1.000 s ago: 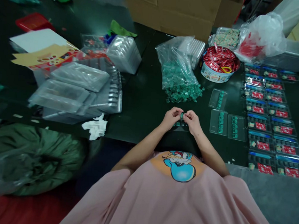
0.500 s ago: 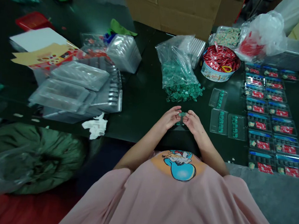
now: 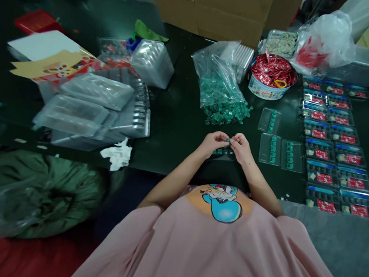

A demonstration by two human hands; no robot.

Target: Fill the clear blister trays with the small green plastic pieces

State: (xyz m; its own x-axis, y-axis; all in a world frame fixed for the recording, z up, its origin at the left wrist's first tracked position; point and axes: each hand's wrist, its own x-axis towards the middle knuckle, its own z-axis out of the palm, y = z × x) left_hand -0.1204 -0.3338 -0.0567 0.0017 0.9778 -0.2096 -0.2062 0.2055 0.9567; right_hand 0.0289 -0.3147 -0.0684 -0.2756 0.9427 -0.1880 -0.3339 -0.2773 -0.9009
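My left hand (image 3: 212, 143) and my right hand (image 3: 242, 148) meet over the table's front edge, fingertips pinched on a small green piece (image 3: 227, 140) between them. Just below the hands lies a clear tray (image 3: 224, 154) with a few green pieces in it, partly hidden by the fingers. Beyond the hands, a heap of green pieces (image 3: 227, 112) spills from a clear plastic bag (image 3: 214, 72). To the right are three clear trays, each with a row of green pieces: one upper (image 3: 271, 120), one lower left (image 3: 270, 149) and one lower right (image 3: 292, 156).
A round tin (image 3: 268, 92) of red packets stands behind, right of the bag. Filled trays with red packets and blue items (image 3: 321, 155) line the right side. Stacked clear trays (image 3: 77, 114) and a crumpled tissue (image 3: 117, 154) are at left. A cardboard box (image 3: 211, 11) stands at the back.
Both hands have shifted slightly to the right and their fingertips have come closer together on the small green piece. More of the tray under them shows.
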